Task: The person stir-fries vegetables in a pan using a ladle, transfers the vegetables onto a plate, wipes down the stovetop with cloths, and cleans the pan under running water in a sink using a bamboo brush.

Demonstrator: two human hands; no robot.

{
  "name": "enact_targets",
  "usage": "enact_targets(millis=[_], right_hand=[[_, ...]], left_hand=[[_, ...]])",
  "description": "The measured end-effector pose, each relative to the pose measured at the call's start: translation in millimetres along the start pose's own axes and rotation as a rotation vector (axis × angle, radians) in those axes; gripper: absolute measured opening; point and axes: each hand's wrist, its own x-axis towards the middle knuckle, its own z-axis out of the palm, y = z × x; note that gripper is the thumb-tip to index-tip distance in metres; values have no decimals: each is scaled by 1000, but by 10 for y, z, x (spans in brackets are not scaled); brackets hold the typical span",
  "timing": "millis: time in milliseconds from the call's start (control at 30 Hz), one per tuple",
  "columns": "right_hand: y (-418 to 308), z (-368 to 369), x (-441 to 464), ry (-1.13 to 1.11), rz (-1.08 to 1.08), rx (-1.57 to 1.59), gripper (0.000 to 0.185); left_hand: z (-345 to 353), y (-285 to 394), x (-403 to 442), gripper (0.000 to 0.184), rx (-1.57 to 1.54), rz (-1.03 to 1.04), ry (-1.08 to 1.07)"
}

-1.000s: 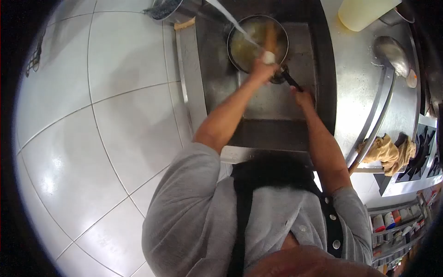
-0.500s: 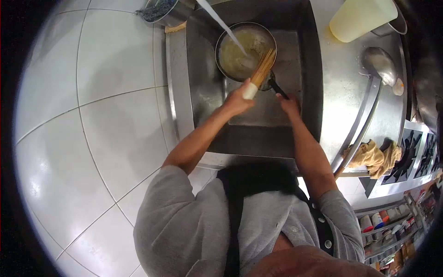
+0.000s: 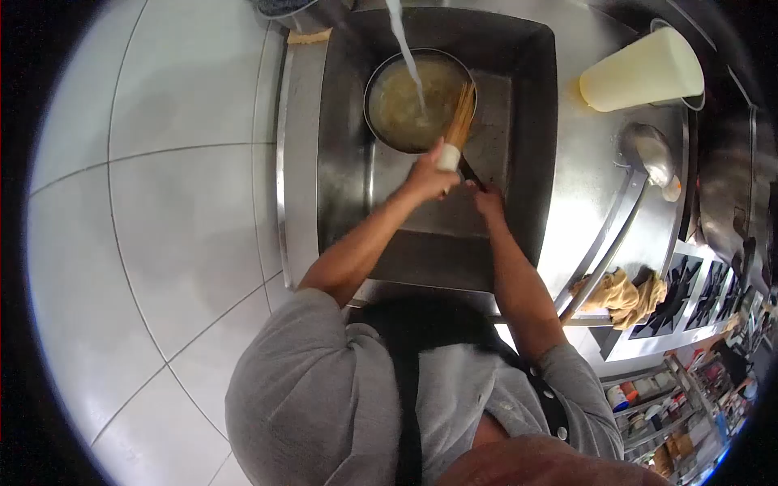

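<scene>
My left hand (image 3: 428, 174) is closed round the pale wrapped grip of a bamboo wok brush (image 3: 462, 117), a bundle of thin sticks. The tips of the sticks reach over the right side of a round pan (image 3: 369, 121) in the sink. Cloudy, yellowish water fills part of the pan, and a stream of water (image 3: 405, 49) falls into it from above. My right hand (image 3: 486, 202) grips the pan's dark handle (image 3: 469, 172), which points towards me. Part of the handle is hidden behind the brush and my fingers.
The deep metal sink (image 3: 438, 255) surrounds the pan. On the right-hand counter (image 3: 587, 170) are a yellowish plastic container (image 3: 640, 71), a large ladle (image 3: 648, 154) and tan cloths (image 3: 624, 296). Stove burners (image 3: 673, 292) lie beyond. A metal pot (image 3: 304, 16) stands at upper left.
The brush has shifted slightly within the pan, its sticks now nearer the right rim. The pan looks fuller with cloudy water. The whole view has turned slightly; both hands keep their hold.
</scene>
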Motion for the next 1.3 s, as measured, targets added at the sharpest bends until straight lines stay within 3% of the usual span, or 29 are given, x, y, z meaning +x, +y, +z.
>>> enact_targets(millis=[133, 200, 267, 300, 400, 467, 500, 533, 600, 700, 767, 833, 900, 1033, 1100, 1133, 1200, 1233, 1300], right_hand=[[-203, -152, 14, -71, 36, 25, 60], [-22, -44, 9, -31, -29, -10, 58], [-474, -329, -208, -93, 45, -29, 55], [-599, -438, -344, -126, 100, -37, 54], [-344, -267, -113, -189, 126, 55, 50], [-372, -255, 34, -204, 60, 12, 45], [-354, -225, -24, -218, 17, -41, 42], [-430, -227, -161, -185, -53, -101, 41], [-790, -367, -476, -110, -211, -231, 38], [-1012, -341, -592, -534, 33, -204, 32], [-1044, -617, -1007, -909, 270, 514, 25], [-1121, -953, -1505, -1257, 770, 1183, 32], [-987, -1010, -1873, -1391, 829, 1501, 35], [-1263, -1073, -2091, -1053, 725, 1176, 34], [-1229, -961, -1797, -1054, 583, 797, 32], [-1302, -853, -1696, -780, 263, 441, 24], [-1118, -535, -1199, -558, 30, 204, 15], [-1263, -562, -1090, -446, 34, 96, 17], [-977, -411, -794, -457, 4, 201, 25]], left_hand=[[-216, 287, 663, 57, 10, -193, 44], [-195, 157, 87, 48, 119, -184, 72], [-332, -28, -240, 41, 33, -315, 85], [-548, -330, -333, 39, -98, -481, 62], [-1188, -535, 614, 51, -47, -313, 156], [-665, -149, 885, 47, -37, -362, -26], [-356, 157, 677, 42, 82, -259, -150], [-155, 348, 383, 56, 286, -227, -87], [-216, 494, -182, 70, 293, -211, -130], [-571, 933, -1107, 89, 236, -254, -214], [-755, 1087, -1644, 87, 141, -137, -264], [-823, 1253, -2034, 86, -5, 39, -334], [-798, 1300, -2206, 85, -140, 70, -411], [-890, 1483, -2248, 83, -179, 36, -498], [-901, 1326, -2166, 77, -113, 170, -364], [-938, 1273, -2118, 77, -93, 193, -295], [-996, 1214, -1993, 78, -117, 171, -159], [-1019, 1185, -1916, 79, -163, 122, -90], [-1162, 836, -1560, 83, -592, -76, -435]])
